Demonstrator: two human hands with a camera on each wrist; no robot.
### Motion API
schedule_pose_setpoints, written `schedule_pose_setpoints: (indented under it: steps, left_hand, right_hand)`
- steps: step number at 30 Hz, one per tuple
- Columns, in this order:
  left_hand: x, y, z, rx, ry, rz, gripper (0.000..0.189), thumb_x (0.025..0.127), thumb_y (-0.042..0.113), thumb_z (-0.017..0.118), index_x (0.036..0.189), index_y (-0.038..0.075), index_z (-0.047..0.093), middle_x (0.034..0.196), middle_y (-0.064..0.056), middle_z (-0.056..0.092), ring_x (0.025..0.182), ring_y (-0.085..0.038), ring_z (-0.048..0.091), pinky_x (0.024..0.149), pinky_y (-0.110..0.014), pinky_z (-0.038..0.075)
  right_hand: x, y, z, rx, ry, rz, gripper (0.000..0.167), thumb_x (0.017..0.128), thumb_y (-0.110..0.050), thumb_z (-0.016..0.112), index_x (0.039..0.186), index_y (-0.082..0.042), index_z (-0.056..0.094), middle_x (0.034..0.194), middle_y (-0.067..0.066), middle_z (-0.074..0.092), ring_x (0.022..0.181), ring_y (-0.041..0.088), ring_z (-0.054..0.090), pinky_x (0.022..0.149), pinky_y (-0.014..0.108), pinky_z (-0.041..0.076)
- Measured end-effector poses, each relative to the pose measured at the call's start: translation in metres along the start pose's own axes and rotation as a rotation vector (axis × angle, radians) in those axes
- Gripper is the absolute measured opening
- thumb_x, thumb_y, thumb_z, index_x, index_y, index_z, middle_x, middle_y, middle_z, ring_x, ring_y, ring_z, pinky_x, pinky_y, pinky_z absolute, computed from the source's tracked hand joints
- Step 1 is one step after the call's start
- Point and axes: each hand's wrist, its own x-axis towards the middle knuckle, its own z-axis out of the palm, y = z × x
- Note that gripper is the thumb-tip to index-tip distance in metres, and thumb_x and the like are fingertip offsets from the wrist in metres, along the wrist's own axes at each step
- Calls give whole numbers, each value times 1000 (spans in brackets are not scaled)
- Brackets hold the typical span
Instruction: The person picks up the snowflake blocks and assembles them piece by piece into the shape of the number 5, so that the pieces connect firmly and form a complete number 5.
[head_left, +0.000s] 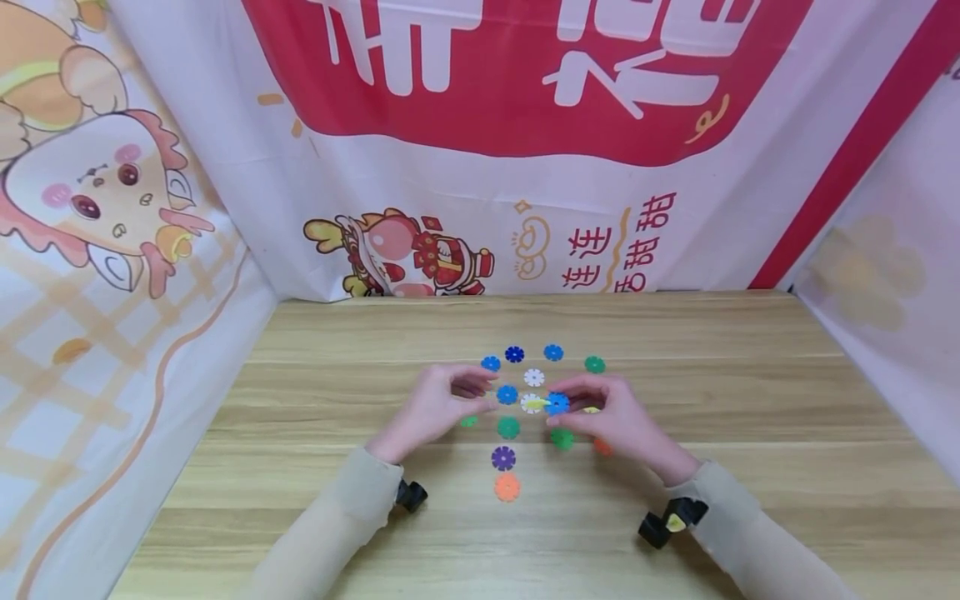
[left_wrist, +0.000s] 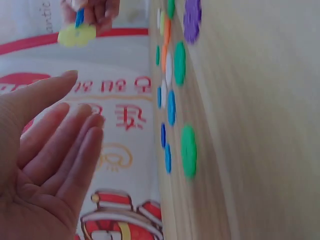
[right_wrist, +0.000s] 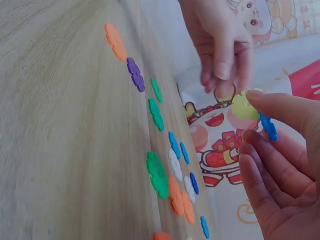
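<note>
My right hand (head_left: pixel 611 417) pinches a blue notched plastic disc (head_left: pixel 557 404) between thumb and fingers, raised over the table. A yellow notched disc (right_wrist: pixel 244 106) is slotted into the blue one, standing crosswise to it and pointing toward the left hand. Nothing is held by my left hand (head_left: pixel 438 404), which hovers on the left with its thumb apart from loosely bent fingers. The left wrist view shows a gap between this hand and the yellow disc (left_wrist: pixel 77 35). Beneath and between the hands, loose discs lie flat, among them a blue one (head_left: pixel 507 395) and a green one (head_left: pixel 508 427).
Toward the front lie a purple disc (head_left: pixel 503 458) and an orange disc (head_left: pixel 507 487). Farther back are a dark blue disc (head_left: pixel 514 354), a white disc (head_left: pixel 534 377) and a green disc (head_left: pixel 595 364). A printed cloth (head_left: pixel 420 183) hangs behind the wooden table (head_left: pixel 300 467).
</note>
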Motion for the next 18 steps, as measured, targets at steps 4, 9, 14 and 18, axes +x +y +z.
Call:
schedule_pose_setpoints:
  steps: [4,9,14,18]
  left_hand:
    - [-3,-10,-16,82,-6,-67,42,84,10,85,124,5,71,117,-11,72,107,-28,67,92,-39,55]
    - [-4,-18,-23,204,-66,-149,43,80,12,88,120,5,72,112,-6,73,101,-23,67,89,-39,55]
    - [-2,-26,-19,270,-97,-198,40,78,15,90,114,7,75,102,0,72,91,-16,64,82,-33,54]
    - [0,-28,-16,281,-94,-235,34,77,13,91,107,8,76,94,1,69,85,-14,61,78,-32,54]
  right_hand:
    - [-3,0,-6,2,3,37,34,84,-23,87,115,-15,75,106,1,72,96,24,67,84,34,57]
    - [-4,1,-9,4,2,68,39,83,-26,88,117,-11,74,106,2,72,96,25,67,84,32,57]
    - [-4,1,-9,-1,-5,87,44,82,-28,88,118,-8,74,106,3,71,96,26,66,84,32,57]
    - [-4,-1,-10,1,-9,82,45,82,-28,88,119,-6,73,107,3,71,96,26,67,83,32,57]
